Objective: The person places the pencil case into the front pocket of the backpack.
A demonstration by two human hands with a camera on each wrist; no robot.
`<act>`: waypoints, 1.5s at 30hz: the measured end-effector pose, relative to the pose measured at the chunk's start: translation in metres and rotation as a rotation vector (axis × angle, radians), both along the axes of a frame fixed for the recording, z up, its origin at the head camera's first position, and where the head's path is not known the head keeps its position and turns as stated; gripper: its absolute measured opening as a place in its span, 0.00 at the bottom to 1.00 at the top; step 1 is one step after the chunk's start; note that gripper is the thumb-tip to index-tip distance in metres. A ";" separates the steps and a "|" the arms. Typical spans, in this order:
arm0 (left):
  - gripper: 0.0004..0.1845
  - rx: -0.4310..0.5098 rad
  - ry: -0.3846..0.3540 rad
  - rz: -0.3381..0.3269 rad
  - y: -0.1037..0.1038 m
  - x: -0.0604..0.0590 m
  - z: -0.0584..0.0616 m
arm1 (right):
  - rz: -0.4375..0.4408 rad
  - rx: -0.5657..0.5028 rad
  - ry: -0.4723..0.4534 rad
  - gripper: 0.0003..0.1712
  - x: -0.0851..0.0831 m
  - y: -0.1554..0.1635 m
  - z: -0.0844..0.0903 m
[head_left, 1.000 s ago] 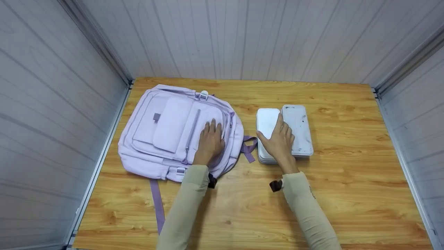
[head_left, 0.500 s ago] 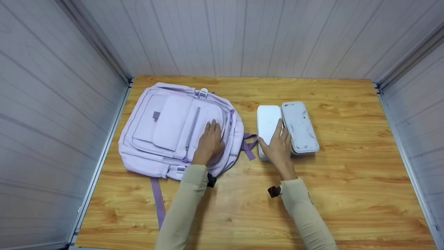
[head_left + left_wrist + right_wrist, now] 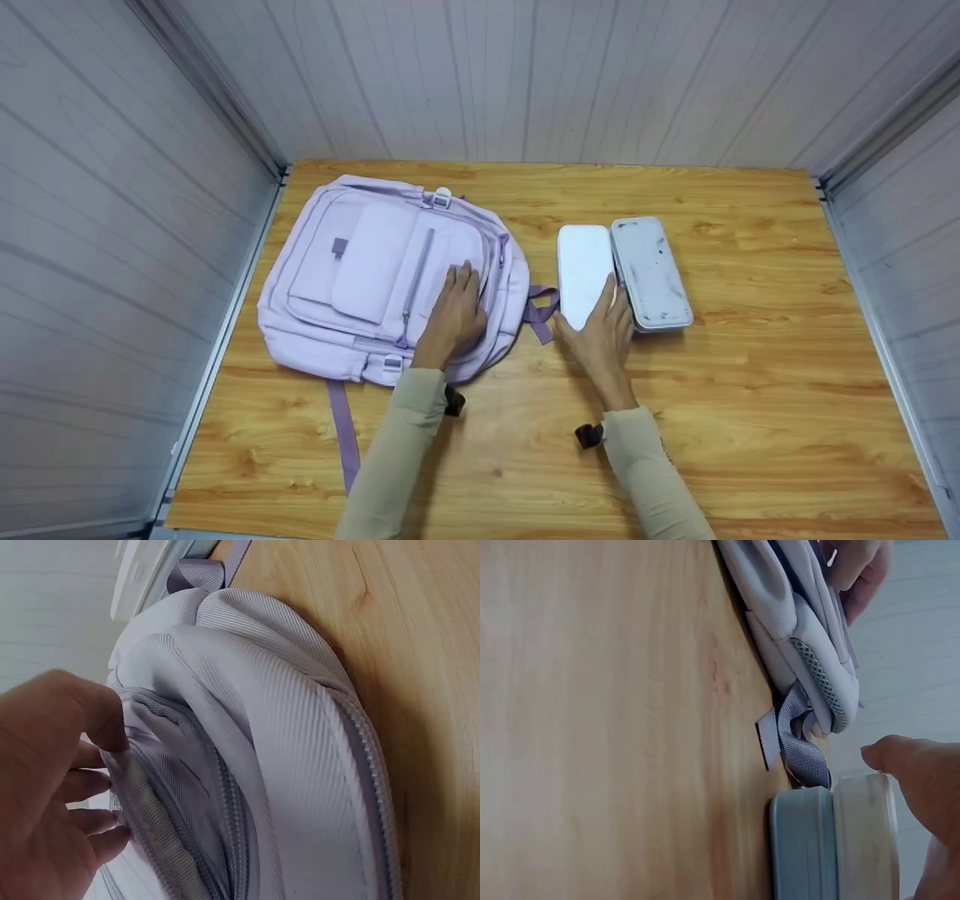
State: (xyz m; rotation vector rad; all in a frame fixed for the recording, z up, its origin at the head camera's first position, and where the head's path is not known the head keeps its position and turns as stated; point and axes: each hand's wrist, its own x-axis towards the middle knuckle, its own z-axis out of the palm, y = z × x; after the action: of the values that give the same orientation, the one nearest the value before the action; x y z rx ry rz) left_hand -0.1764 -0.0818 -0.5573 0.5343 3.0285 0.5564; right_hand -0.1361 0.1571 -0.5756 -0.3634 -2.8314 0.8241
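A lilac backpack lies flat on the left of the table. My left hand pinches the zippered edge of its open pocket, thumb on one side and fingers curled on the other. To the right, my right hand spans a white rectangular box with rounded corners, thumb at its left side and fingers at its right. That box sits on a blue-grey box. Beside the stack stands another flat box with a scuffed, whitish top. The fingertips of my right hand are partly hidden.
A purple strap loop lies between the backpack and the boxes. Another strap trails toward the front edge of the wooden table. Pale panels wall in the back and both sides.
My right hand has drawn back toward me, its fingers moving between the two stacks. The scuffed box has turned and shifted slightly right. My left hand stays at the pocket.
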 end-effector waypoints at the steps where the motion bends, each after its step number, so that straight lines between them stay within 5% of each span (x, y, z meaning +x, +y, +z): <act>1: 0.31 0.001 0.022 -0.001 0.000 0.001 -0.002 | -0.007 0.005 0.013 0.65 0.001 -0.001 -0.001; 8: 0.23 -0.001 0.245 0.041 0.001 0.009 -0.023 | -0.038 -0.011 0.061 0.65 0.002 -0.004 -0.005; 12: 0.20 0.066 0.250 0.045 -0.001 0.011 -0.024 | -0.044 -0.049 0.108 0.64 0.002 -0.004 -0.005; 17: 0.22 0.160 0.213 0.067 -0.003 0.013 -0.013 | -0.039 -0.091 0.186 0.63 0.001 -0.003 -0.005; 36: 0.23 0.245 0.225 0.161 -0.012 0.015 0.033 | 0.014 -0.140 0.245 0.60 -0.002 0.001 -0.002; 45: 0.21 0.246 0.307 0.182 -0.018 0.013 0.051 | 0.073 -0.152 0.257 0.60 -0.007 0.002 0.005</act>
State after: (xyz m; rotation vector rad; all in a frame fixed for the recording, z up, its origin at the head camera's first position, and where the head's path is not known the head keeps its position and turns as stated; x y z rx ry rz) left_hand -0.1638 -0.1000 -0.5060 0.3823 3.3439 0.9482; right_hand -0.1428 0.1587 -0.5708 -0.1604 -2.5649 1.0241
